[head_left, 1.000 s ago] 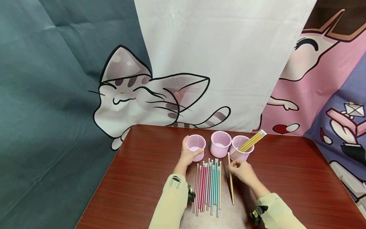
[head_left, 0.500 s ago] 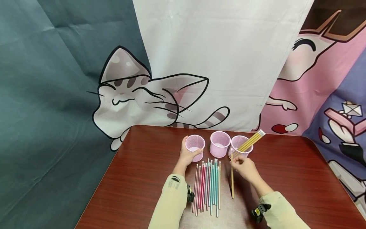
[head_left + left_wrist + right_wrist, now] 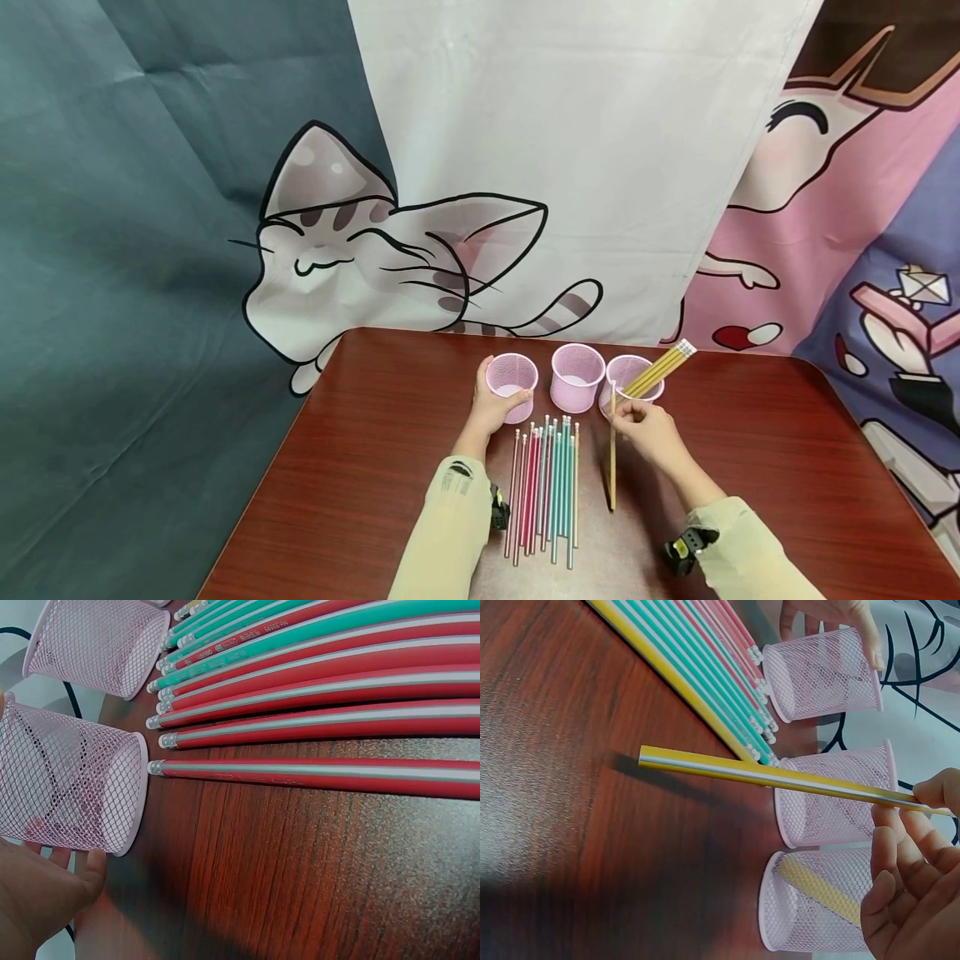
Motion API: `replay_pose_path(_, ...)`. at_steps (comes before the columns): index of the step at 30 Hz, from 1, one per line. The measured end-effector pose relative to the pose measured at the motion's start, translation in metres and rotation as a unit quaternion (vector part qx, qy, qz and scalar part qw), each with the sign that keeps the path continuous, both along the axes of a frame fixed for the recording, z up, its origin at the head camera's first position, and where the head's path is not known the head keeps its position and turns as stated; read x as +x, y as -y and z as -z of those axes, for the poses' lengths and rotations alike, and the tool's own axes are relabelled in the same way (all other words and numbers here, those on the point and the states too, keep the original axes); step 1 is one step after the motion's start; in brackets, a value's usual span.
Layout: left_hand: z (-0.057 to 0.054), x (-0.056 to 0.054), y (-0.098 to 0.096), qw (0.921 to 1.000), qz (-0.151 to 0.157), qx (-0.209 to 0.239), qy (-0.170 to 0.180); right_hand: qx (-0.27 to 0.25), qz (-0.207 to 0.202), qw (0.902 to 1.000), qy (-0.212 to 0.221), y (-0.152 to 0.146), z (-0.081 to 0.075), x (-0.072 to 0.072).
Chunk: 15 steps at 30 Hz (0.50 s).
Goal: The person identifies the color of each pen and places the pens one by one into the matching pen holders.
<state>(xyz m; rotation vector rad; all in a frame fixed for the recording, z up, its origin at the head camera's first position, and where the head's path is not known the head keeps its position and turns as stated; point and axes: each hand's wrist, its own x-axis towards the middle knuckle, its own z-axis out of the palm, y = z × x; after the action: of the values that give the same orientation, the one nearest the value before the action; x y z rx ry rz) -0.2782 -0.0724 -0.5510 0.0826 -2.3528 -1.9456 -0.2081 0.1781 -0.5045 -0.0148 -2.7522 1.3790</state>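
My left hand point(image 3: 491, 410) grips a pink mesh pen cup point(image 3: 513, 367), thumb across its near side. Between thumb and fingertips, my right hand point(image 3: 654, 432) pinches a yellow pencil point(image 3: 612, 467), its white eraser end upward. In the right wrist view the pencil's lower end point(image 3: 649, 756) hangs above the table with a shadow beside it. Just beyond that hand stands another pink mesh cup point(image 3: 624, 367), and several yellow pencils point(image 3: 658, 372) lean to the right inside it. A third mesh cup point(image 3: 576, 365) stands between the two and holds nothing.
Left of the held pencil, red pencils point(image 3: 315, 694) and green pencils point(image 3: 562, 483) lie in a row on the brown table point(image 3: 375, 467), with a yellow pencil point(image 3: 682, 686) at the row's right edge. A printed cloth point(image 3: 585, 167) hangs behind the table.
The right hand has raised the yellow pencil off the table and moved it slightly right and away, toward the right cup. The left hand keeps its hold on its cup.
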Motion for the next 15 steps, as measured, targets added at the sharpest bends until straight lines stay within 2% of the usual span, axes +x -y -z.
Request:
replay_pose_path(7, 0.002, 0.000, 0.001, 1.0000, 0.002, 0.007, -0.003, -0.006, 0.004, 1.0000, -0.001, -0.002, -0.008, -0.003)
replay_pose_path(12, 0.008, -0.001, 0.003, 0.9993, 0.003, 0.003, -0.038, 0.008, 0.001, 0.9998, -0.018, -0.005, -0.016, -0.005)
replay_pose_path(15, 0.009, -0.002, 0.003, 0.9991, 0.002, 0.003, -0.042, 0.024, 0.005, 0.9994, -0.027, -0.007, -0.020, -0.008)
